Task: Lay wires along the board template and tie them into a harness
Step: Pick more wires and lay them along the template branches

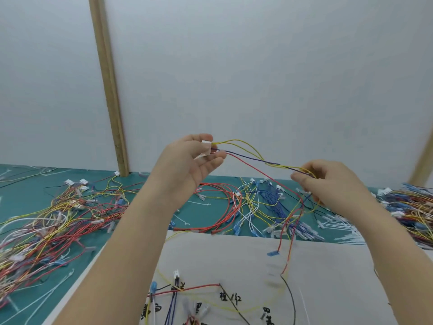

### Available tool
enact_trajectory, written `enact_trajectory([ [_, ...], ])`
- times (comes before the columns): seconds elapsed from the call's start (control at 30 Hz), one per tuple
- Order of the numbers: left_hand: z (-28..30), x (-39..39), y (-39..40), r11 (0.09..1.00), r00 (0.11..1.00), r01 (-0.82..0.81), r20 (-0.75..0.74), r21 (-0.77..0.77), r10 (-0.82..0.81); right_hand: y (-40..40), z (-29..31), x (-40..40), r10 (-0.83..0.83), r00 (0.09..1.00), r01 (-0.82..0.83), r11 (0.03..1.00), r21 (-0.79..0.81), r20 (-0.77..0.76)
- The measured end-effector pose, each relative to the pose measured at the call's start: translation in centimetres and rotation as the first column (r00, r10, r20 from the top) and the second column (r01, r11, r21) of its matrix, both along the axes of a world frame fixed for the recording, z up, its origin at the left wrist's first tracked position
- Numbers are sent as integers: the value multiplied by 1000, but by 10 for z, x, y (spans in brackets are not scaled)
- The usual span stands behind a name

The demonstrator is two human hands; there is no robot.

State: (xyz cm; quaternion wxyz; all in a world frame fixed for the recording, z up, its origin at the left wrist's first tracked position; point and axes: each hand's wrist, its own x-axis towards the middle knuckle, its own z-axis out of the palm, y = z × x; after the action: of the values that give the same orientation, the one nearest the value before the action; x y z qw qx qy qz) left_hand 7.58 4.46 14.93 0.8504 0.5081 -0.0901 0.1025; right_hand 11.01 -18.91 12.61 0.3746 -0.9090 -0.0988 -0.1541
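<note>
So this looks like the sorting-out step, before anything gets laid down: the left hand (187,160) is raised above the pale grey board template with black handwritten labels (328,277), its thumb and fingers pinching a small white plastic connector block (206,146), and a thin bundle of yellow, blue and red wires (253,156) runs out of that connector across to the right hand (332,181). The right-hand fingers are curled loosely round the wires farther along, thumb out in front, so I'd call it a light sliding pinch, though it's a bit blurred there. Past the right hand the wires droop down toward the template, and one red one ends in a small blue terminal (273,253) hanging just above it. A few wires already lie on the near part of the template by the labels, with another white connector (176,274) among them. My guess is the next move is to comb the strands straight, then lower the connector to its marked spot on the template and route each wire along its line; tying comes after. Beyond the template, the green mat surface (23,184) has loose piles of coloured wire (58,221), plus white cable ties (346,233) off to the template's far right.
</note>
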Motion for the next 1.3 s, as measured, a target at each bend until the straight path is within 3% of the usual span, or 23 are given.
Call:
enact_trajectory([
  [0.07, -1, -1, -3, 1000, 999, 9, 32, 13, -10, -8, 5, -8, 110, 981, -127, 988, -92, -162],
  [0.13, -2, -2, -7, 997, 998, 39, 52, 71, -42, -13, 9, -18, 212, 871, -301, 943, -140, -443],
  [0.2, -3, -2, -10, 984, 996, 45, 63, 174, -57, -16, 10, -22, 271, 793, -420, 892, -168, -545],
  [0.3, -4, -2, -11, 940, 996, -27, 91, 340, -5, -19, 17, -25, 430, 757, -544, 832, -109, -492],
  [0.4, -2, -3, -11, 939, 997, -42, 80, 341, 15, -20, 20, -28, 714, 604, -700, 688, 194, -353],
  [0.47, 0, -4, -10, 951, 997, -33, 76, 306, 11, -16, 13, -21, 805, 540, -694, 592, 411, -248],
  [0.53, 1, -5, -10, 956, 997, -26, 74, 291, 4, -1, 5, -13, 755, 613, -579, 631, 516, -234],
  [0.6, 0, -5, -11, 956, 997, -38, 75, 289, 17, 12, -2, -10, 686, 668, -550, 716, 429, -288],
  [0.7, -1, -4, -13, 959, 994, -92, 86, 267, 72, 21, -12, -11, 762, 475, -729, 621, 288, -439],
  [0.77, 2, -3, -10, 973, 989, -134, 91, 187, 119, 20, -14, -13, 817, 355, -735, 544, 405, -454],
  [0.83, 6, -3, -2, 982, 980, -185, 83, 43, 181, 13, -11, -11, 878, 299, -657, 474, 586, -375],
  [0.9, 9, -2, 9, 967, 967, -240, 69, -82, 246, 7, -9, -13, 894, 344, -685, 449, 574, -288],
  [1.0, 10, -1, 19, 940, 944, -309, 73, -148, 322, 7, -16, -10, 763, 536, -713, 638, 290, -361],
  [1.07, 12, -2, 19, 924, 925, -350, 97, -155, 367, 11, -27, -6, 586, 655, -612, 781, 120, -477],
  [1.13, 16, -5, 22, 904, 902, -382, 136, -191, 409, 16, -37, -3, 412, 741, -506, 862, -38, -530],
  [1.3, 27, -12, 46, 844, 853, -402, 191, -354, 486, 7, -30, 5, 86, 910, -207, 942, -263, -405],
])
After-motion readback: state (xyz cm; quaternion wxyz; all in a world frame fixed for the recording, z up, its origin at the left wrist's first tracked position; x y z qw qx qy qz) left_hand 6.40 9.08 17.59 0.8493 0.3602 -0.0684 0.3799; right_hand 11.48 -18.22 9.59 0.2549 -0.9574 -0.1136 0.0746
